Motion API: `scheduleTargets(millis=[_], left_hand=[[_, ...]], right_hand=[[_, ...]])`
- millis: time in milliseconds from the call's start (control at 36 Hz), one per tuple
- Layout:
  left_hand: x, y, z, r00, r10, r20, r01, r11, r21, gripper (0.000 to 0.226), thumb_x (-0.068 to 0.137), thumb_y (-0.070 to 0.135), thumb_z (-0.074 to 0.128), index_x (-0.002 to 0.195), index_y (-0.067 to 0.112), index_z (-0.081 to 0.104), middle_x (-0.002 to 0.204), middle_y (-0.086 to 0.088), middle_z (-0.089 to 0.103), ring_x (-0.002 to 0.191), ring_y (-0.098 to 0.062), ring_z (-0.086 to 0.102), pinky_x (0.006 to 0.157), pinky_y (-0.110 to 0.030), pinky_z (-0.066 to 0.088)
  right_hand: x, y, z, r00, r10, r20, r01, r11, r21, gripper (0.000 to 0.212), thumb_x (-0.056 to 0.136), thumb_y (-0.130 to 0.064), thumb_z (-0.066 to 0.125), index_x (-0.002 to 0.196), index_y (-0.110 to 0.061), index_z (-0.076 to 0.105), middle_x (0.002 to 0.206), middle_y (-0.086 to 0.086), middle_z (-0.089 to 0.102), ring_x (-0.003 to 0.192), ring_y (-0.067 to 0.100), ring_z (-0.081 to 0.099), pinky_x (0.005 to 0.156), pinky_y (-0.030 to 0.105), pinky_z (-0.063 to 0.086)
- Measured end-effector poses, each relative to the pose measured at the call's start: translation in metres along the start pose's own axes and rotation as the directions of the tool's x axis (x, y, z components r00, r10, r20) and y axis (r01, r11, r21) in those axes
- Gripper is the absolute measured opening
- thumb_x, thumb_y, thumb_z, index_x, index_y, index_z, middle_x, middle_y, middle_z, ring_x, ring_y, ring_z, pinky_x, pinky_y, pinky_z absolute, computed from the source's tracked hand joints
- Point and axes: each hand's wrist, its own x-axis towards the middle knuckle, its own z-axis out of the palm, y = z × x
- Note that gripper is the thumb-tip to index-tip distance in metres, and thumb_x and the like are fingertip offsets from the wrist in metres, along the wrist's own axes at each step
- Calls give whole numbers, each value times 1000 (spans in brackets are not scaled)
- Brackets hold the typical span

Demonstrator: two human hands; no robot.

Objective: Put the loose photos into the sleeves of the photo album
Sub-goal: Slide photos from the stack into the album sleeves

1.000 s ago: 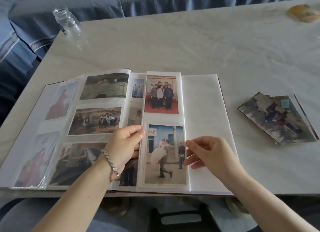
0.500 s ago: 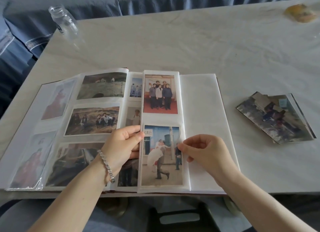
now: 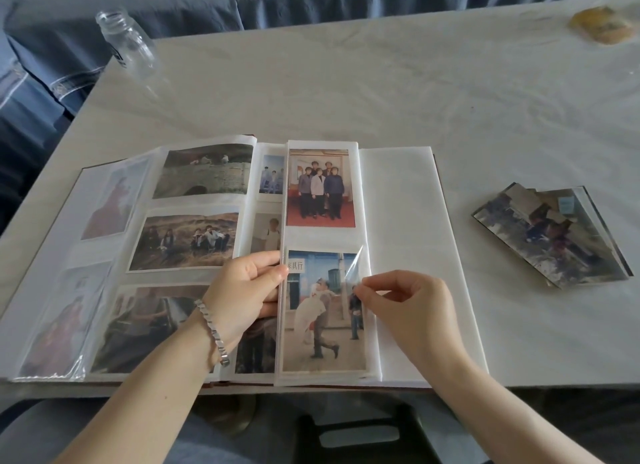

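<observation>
Pale, marble-veined stone fills most of my feed: the bench (image 3: 381,83). The photo album (image 3: 398,256) lies open at the bench's 6 o'clock edge, with its left pages full of prints and a bare white page on the right. At 3 o'clock from the album, well apart from it, a stack of loose photos (image 3: 550,235) lies fanned on the bench.

A narrow leaf (image 3: 360,193) stands up from the album's middle and carries two sleeves. The lower one holds a photo (image 3: 322,311) of a figure carrying someone in white.

My left hand (image 3: 242,290) grips the leaf's 9 o'clock edge, thumb on the front and fingers curled behind. My right hand (image 3: 412,308) is pinched narrow on the clear film (image 3: 353,266) of the lower sleeve. That film is peeled up at its 1 o'clock corner, away from the photo.

A glass jar (image 3: 126,41) is at the bench's 11 o'clock corner and a yellowish lump (image 3: 601,27) at 1 o'clock. A metal bracelet (image 3: 211,328) circles the left wrist.
</observation>
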Motion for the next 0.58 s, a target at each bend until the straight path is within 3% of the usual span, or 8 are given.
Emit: scheduleTargets(millis=[83, 194, 278, 417, 500, 583], left_hand=[[0, 1, 0, 1000, 0, 5, 0, 1000, 5, 32, 92, 7, 52, 124, 12, 56, 105, -5, 69, 88, -17, 68, 71, -32, 58], [-1, 0, 0, 1000, 18, -21, -17, 999, 47, 37, 90, 8, 55, 127, 9, 54, 118, -7, 65, 107, -22, 62, 93, -47, 50], [-1, 0, 0, 999, 29, -25, -28, 999, 42, 35, 90, 8, 56, 125, 11, 55, 119, -7, 64, 110, -22, 60, 98, -48, 46], [-2, 2, 1, 999, 29, -24, -28, 999, 38, 31, 89, 9, 56, 119, 16, 57, 114, -4, 66, 107, -19, 62, 96, -46, 48], [-4, 3, 2, 1000, 16, -25, -15, 1000, 16, 33, 88, 8, 58, 121, 11, 57, 108, -4, 68, 100, -19, 65, 90, -43, 52], [-5, 4, 1, 999, 21, -30, -21, 1000, 4, 31, 87, 8, 59, 117, 11, 60, 102, -4, 70, 94, -18, 67, 85, -38, 54]], right_hand=[[0, 0, 0, 1000, -2, -3, 2, 1000, -5, 10, 78, -20, 73, 73, -27, 69, 65, -11, 69, 63, 2, 63, 52, 11, 47], [0, -1, -1, 1000, -31, 4, 31, 999, -23, 13, 79, -17, 72, 71, -26, 68, 65, -10, 68, 62, 3, 62, 52, 11, 48], [1, -3, -3, 999, -35, 33, 36, 999, -21, 15, 78, -16, 73, 68, -26, 67, 65, -10, 67, 62, 2, 62, 52, 10, 47], [8, -9, -11, 985, 120, 121, -137, 980, 144, 15, 73, -18, 77, 81, -19, 63, 66, -3, 70, 54, 1, 61, 49, 11, 46], [11, -9, -15, 977, 124, 173, -133, 990, 39, 21, 75, -23, 75, 87, -22, 58, 67, -6, 70, 51, -1, 59, 45, 9, 42], [11, -4, -17, 992, 4, 126, 14, 990, -141, 20, 78, -23, 73, 89, -27, 58, 75, -9, 65, 58, 0, 57, 48, 7, 41]])
